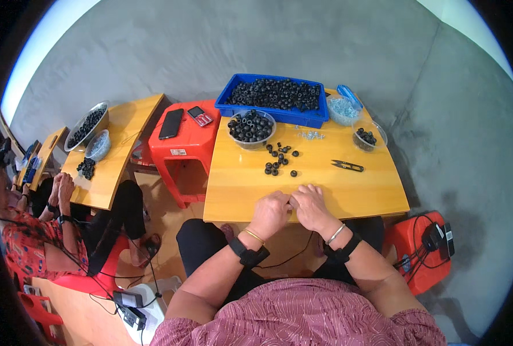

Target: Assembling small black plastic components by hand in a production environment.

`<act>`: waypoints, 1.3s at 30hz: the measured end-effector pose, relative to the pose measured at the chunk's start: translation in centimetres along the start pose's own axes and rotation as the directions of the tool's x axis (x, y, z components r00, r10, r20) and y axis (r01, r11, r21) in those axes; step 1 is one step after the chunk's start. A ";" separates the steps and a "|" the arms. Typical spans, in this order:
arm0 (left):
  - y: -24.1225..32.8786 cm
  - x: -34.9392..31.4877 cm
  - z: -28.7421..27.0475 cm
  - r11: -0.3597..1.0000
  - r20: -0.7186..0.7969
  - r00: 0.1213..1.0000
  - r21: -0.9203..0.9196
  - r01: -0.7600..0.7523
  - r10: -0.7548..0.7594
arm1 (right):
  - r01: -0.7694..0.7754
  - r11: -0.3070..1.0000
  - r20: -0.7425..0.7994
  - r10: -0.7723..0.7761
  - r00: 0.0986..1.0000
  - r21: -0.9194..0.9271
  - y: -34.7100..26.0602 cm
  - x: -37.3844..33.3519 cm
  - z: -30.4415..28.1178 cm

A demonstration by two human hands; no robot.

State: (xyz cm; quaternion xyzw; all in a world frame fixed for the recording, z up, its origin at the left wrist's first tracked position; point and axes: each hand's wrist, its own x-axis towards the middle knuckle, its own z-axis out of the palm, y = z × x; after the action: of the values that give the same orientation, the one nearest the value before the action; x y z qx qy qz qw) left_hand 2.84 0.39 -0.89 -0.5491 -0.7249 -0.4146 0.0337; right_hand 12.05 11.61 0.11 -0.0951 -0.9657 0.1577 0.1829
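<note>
My left hand (271,213) and my right hand (309,206) meet at the near edge of the yellow wooden table (239,187). Both have curled fingers pressed together at the tips; whatever they pinch is hidden. Just beyond them lies a loose group of small black round parts with holes (275,164). Right of these rest black thread snips (347,165). A scatter of small clear-silvery pieces (311,135) lies farther back. Clear bowls of black parts stand at the left (252,128) and right (369,137).
A blue tray (308,120) full of black parts sits at the back, beside a tub of pale blue-silver pieces (343,109). Left, a red stool (181,151) carries two phones. Another red stool (426,271) with cables stands right. A co-worker (66,230) sits at a table leftward.
</note>
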 end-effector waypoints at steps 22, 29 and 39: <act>-0.4 0.0 0.4 0.999 -0.021 1.000 0.034 0.011 -0.010 | -0.062 0.993 0.001 0.062 0.998 -0.102 0.1 0.0 0.8; -0.3 -0.1 0.5 0.999 -0.047 0.999 0.036 0.003 -0.002 | -0.082 0.996 -0.026 0.081 0.996 -0.019 0.5 0.5 1.0; -0.2 -0.5 0.7 0.999 -0.107 0.994 0.027 -0.021 0.023 | -0.137 0.982 -0.147 0.118 0.982 -0.130 -1.1 0.6 1.0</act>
State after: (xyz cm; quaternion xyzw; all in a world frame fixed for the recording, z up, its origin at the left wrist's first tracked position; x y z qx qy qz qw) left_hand 3.16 0.46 -1.65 -0.5335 -0.7212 -0.4338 0.0841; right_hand 11.01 10.48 -0.25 -0.1799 -0.9513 0.0945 0.2318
